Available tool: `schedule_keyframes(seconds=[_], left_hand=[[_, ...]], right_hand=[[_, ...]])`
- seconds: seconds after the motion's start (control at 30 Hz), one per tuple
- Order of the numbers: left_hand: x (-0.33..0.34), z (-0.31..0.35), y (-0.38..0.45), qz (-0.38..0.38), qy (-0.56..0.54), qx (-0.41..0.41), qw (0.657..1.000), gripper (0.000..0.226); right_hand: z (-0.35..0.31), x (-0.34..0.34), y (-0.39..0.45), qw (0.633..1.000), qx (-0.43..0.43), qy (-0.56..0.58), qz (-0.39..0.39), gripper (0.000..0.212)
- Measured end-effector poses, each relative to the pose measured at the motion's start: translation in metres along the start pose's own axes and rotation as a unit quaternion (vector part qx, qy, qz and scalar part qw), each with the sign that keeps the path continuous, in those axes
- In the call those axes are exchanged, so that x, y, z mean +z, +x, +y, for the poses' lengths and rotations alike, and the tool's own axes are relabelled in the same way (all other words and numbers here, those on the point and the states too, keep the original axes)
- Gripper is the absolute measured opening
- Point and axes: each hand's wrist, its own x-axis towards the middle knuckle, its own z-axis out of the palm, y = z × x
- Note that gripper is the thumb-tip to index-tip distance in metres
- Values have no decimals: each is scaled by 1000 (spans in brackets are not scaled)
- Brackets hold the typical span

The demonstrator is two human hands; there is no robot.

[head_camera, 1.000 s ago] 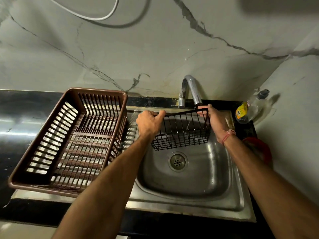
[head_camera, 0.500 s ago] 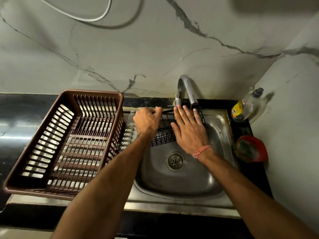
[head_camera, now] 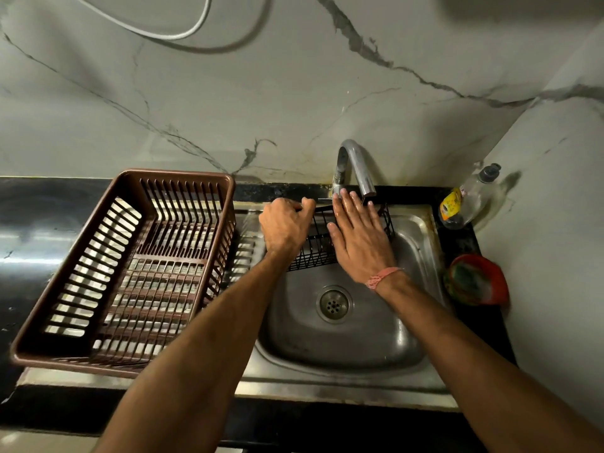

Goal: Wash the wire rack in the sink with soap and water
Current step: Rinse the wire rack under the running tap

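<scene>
Rinsing under way: left hand (head_camera: 285, 226) fingers curled around the wire rack (head_camera: 318, 245) rim, right hand (head_camera: 359, 237) fingers straight, close together, pressed flat on its mesh over the sink (head_camera: 421, 325) beneath the tap (head_camera: 354, 165). Best kept gripped firmly, rubbed along the wires. Counted: one rack, one soap bottle (head_camera: 467, 197), one brown basket (head_camera: 130, 266), one red scrubber tub (head_camera: 478, 279) on the bench.

Black wire rack (head_camera: 313, 248) held over steel sink (head_camera: 421, 230), under faucet spout (head_camera: 358, 168). Left hand (head_camera: 285, 227) grips rack's left top edge, fingers curled. Right hand (head_camera: 359, 238) lies flat on rack, fingers straight, wet, tips at spout. Drain (head_camera: 333, 304) below. Brown plastic dish basket (head_camera: 127, 266) left of sink on black counter (head_camera: 29, 223). Soap bottle (head_camera: 464, 201) and red bowl with scrubber (head_camera: 475, 279) right of sink.
</scene>
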Motion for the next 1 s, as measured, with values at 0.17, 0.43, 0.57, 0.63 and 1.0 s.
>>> schedule_keyframes(seconds=[0.17, 0.43, 0.57, 0.63, 1.0], left_hand=[[-5, -12, 6, -1, -27, 7, 1000, 59], [0, 3, 4, -3, -11, 32, 999, 59], [-9, -4, 10, -12, -10, 24, 1000, 58], [-12, -6, 11, -9, -5, 26, 1000, 58], [-6, 1, 6, -16, -2, 31, 999, 58]], right_hand=[[40, -7, 3, 990, 142, 24, -7, 70], [1, -5, 5, 1000, 3, 10, 4, 65], [30, -4, 11, 996, 83, 19, -14, 69], [42, -5, 13, 983, 179, 35, -30, 77], [36, -3, 12, 993, 118, 11, -13, 75]])
